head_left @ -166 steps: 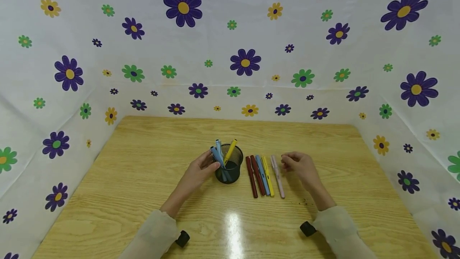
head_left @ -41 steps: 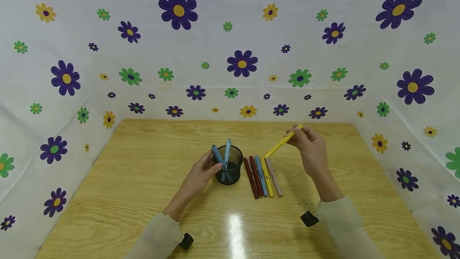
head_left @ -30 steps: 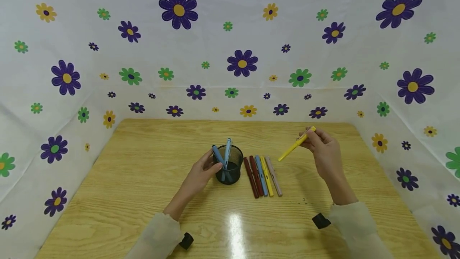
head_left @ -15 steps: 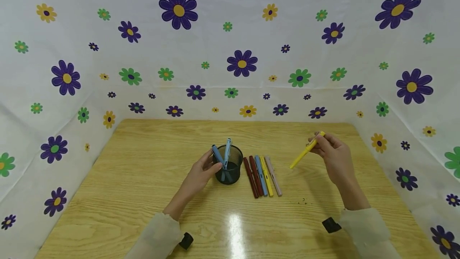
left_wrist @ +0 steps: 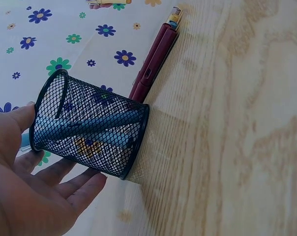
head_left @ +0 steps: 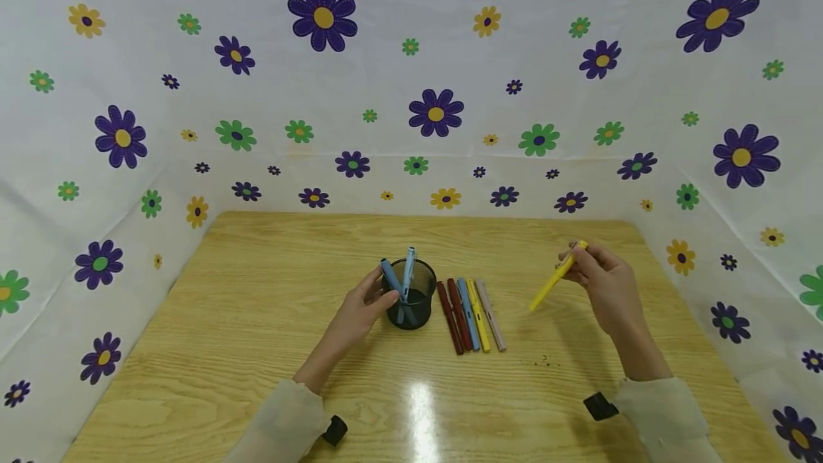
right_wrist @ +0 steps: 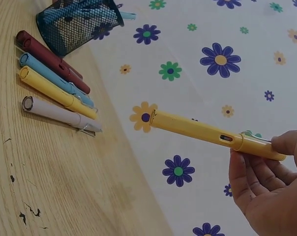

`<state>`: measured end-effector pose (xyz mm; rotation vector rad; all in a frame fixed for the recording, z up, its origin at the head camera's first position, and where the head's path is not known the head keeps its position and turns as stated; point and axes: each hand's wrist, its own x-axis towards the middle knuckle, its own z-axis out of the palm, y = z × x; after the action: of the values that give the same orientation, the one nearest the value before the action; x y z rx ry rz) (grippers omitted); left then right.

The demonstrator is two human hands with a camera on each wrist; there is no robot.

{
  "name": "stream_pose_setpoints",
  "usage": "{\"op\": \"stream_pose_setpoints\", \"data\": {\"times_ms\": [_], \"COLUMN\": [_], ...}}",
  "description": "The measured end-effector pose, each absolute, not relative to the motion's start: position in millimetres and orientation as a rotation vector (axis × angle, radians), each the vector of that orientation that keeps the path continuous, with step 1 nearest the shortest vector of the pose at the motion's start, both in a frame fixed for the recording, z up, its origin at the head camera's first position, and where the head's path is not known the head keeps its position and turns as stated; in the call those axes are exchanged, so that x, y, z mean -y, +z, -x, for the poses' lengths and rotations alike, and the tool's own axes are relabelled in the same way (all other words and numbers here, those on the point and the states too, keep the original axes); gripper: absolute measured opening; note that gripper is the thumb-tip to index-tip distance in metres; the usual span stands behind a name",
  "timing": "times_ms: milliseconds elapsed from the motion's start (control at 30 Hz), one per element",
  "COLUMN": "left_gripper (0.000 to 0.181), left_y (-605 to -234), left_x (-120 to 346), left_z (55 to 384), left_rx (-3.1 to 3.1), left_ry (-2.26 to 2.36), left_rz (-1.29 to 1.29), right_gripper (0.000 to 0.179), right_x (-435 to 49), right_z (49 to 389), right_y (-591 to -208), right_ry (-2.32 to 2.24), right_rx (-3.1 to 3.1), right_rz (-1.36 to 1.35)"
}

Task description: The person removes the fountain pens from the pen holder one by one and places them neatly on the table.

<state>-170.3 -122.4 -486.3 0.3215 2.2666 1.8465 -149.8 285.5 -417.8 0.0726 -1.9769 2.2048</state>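
Note:
My left hand (head_left: 361,311) holds the black mesh pen cup (head_left: 418,314) by its left side; in the left wrist view the thumb is at the rim and the fingers lie along the mesh. Two blue pens, one darker (head_left: 391,276) and one lighter (head_left: 409,266), lean inside the cup. Off to the right, my right hand (head_left: 607,290) pinches a capped yellow pen (right_wrist: 197,130) near its clip end. That pen is in the air, its far end slanting down toward the left. Between cup and right hand lies a row of capped pens, dark red (head_left: 450,320), blue, yellow and pale pink (head_left: 491,316).
The wooden table (head_left: 257,256) carries small dark marks (head_left: 545,361) below the right hand. A flower-printed white cloth (head_left: 386,77) stands around the back and both sides. A dark band device (head_left: 601,406) sits by the right sleeve.
The yellow pen has left the cup in my right hand and moved right and a little nearer, past the row. My left hand stays at the cup. The row has barely shifted.

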Motion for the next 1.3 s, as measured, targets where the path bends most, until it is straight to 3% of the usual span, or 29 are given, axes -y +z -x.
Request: {"op": "stream_pose_setpoints", "data": {"times_ms": [233,733,1300], "left_gripper": [0.075,0.077,0.076], "left_y": [-486.9,-489.0,-486.0], "left_x": [121.9,121.6,120.7], "left_z": [170.6,170.4,169.9], "left_rx": [-2.268,-2.260,-2.273], "left_ry": [1.840,1.850,1.842], "left_rz": [-0.318,-0.297,-0.298], "right_gripper": [0.042,0.036,0.053], "right_x": [-285.9,-283.8,-279.5], "right_z": [150.2,152.3,155.3], "right_y": [-422.0,-433.3,-448.3], "right_ry": [2.085,2.092,2.019], "right_rx": [2.150,2.229,2.395], "right_rz": [0.012,0.011,-0.011]}}
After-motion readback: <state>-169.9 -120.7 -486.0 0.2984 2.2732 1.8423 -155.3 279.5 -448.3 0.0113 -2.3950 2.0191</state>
